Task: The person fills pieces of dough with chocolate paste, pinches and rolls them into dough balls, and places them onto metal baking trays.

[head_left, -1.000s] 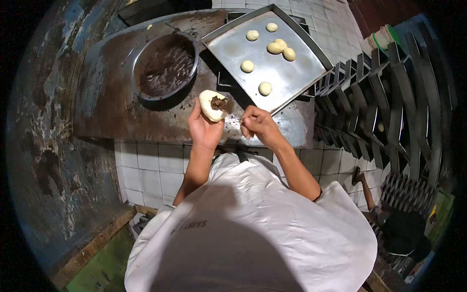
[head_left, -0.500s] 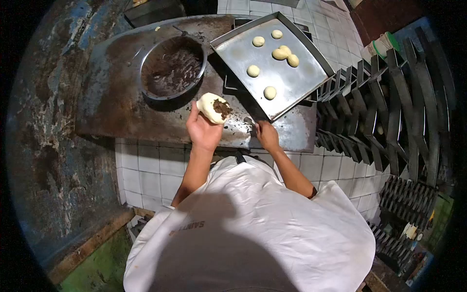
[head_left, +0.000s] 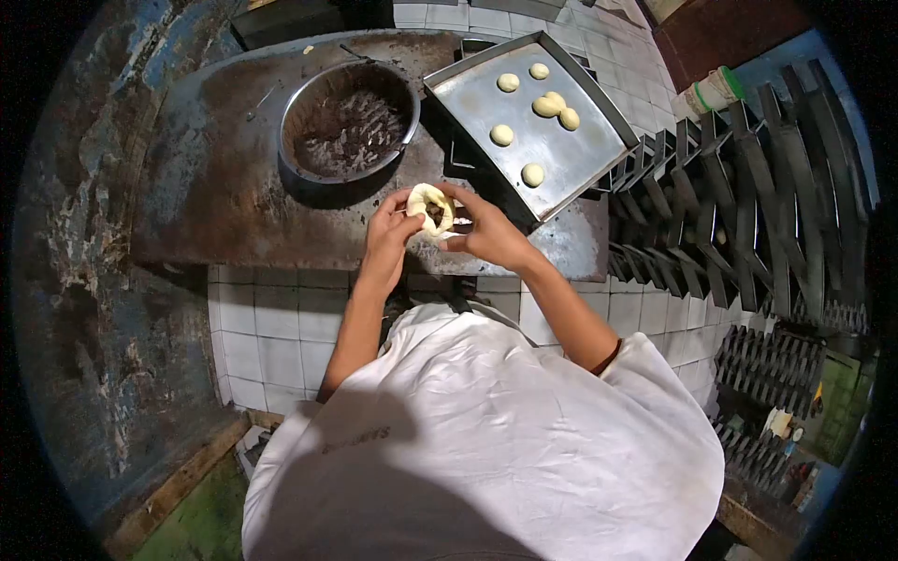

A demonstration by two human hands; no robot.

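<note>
Both my hands hold one piece of pale dough (head_left: 420, 199) above the near edge of the table. Its edges are gathered up around a dark brown filling (head_left: 435, 214), which still shows through the opening in the middle. My left hand (head_left: 384, 234) grips the dough from the left, with the thumb near the opening. On the other side, my right hand (head_left: 491, 234) curls its fingers around the dough's right edge. The far underside of the dough is hidden from view.
A metal bowl (head_left: 285, 150) with dark brown residue stands at the back left of the worn table (head_left: 206, 187). To the right, a metal tray (head_left: 477, 89) carries several dough balls (head_left: 501, 136). Stacked dark trays (head_left: 739, 187) and a white bucket (head_left: 716, 91) are farther right.
My right hand has come up from the table to the dough, and the small tool it held no longer shows in it. The dough's edges have been drawn up around the filling.
</note>
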